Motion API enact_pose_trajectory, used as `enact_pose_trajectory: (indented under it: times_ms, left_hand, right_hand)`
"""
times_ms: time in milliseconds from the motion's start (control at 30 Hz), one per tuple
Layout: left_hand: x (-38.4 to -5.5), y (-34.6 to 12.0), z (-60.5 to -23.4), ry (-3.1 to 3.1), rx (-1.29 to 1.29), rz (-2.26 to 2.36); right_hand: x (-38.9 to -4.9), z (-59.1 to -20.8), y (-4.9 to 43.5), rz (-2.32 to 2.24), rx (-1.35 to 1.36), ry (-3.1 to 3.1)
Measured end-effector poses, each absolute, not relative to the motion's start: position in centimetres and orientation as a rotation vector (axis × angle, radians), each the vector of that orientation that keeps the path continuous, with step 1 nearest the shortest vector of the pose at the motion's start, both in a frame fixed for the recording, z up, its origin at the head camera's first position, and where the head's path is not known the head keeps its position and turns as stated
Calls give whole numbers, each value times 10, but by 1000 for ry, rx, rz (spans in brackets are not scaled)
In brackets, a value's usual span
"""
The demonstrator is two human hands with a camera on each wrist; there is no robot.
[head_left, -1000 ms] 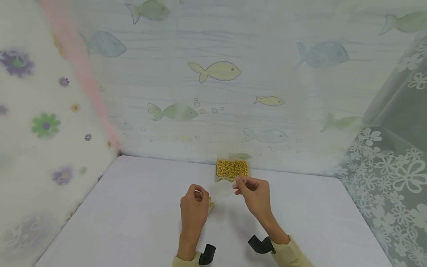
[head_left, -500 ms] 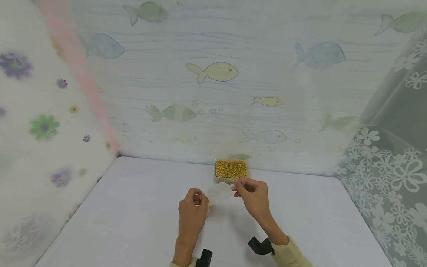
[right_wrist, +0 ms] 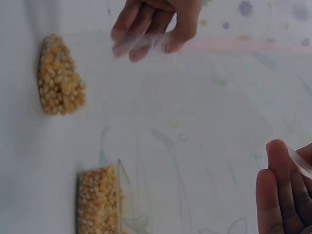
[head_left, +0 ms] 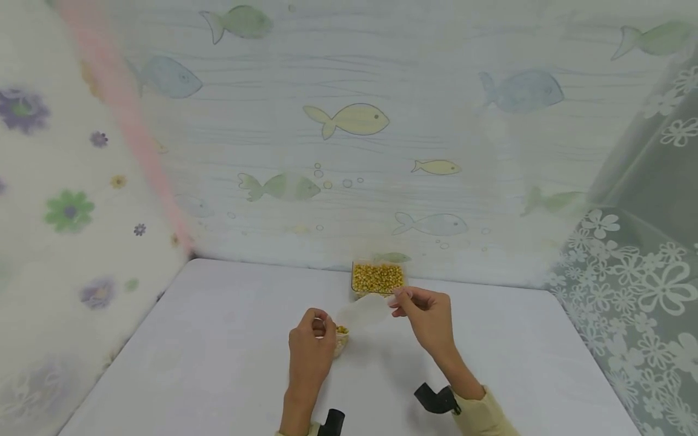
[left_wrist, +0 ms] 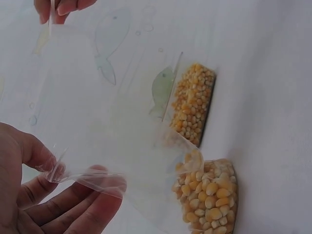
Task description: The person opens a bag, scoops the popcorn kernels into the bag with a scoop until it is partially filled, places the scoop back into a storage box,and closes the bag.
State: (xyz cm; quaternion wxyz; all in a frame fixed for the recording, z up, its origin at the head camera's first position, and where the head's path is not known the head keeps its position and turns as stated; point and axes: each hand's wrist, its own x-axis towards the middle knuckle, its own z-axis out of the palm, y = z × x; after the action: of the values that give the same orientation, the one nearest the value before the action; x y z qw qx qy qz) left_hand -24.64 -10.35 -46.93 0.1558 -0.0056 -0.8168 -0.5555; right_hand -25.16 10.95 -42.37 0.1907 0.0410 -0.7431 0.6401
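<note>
A thin, clear plastic sheet stretches between my hands above the table. My left hand pinches its gathered edge between thumb and fingers, seen closely in the left wrist view. My right hand pinches the opposite edge with the thumb and fingertips, higher and farther right. Close beside my left hand is a mound of yellow corn kernels behind clear walls, partly hidden by that hand in the head view. The plastic overlaps this mound; I cannot tell whether it forms a bag around the kernels.
Farther back stands a rectangular clear container of corn kernels, close to the fish-patterned wall. A white cloth covers the table. Flower-patterned curtains rise at the left and right. Black wrist mounts sit at the sleeves.
My right hand has shifted slightly right, drawing its edge of the plastic away from the left. My left hand has moved slightly down and left, and more of the nearer kernels show.
</note>
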Motion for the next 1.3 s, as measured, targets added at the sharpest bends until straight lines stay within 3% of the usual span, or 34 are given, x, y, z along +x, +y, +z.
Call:
enact_pose_trajectory:
  times_ms: [467, 967, 1300]
  left_hand:
    - [-245, -105, -468, -2350, -11, -1617]
    - [-246, -105, -469, -2341, -50, -1636]
    - [-244, -104, -469, -2331, -42, -1639]
  right_hand:
    - [-276, -433, 148, 1962, -195, -1864]
    - [-298, -466, 150, 1262, 60, -2018]
    - [-319, -480, 157, 1579, -190, -2022]
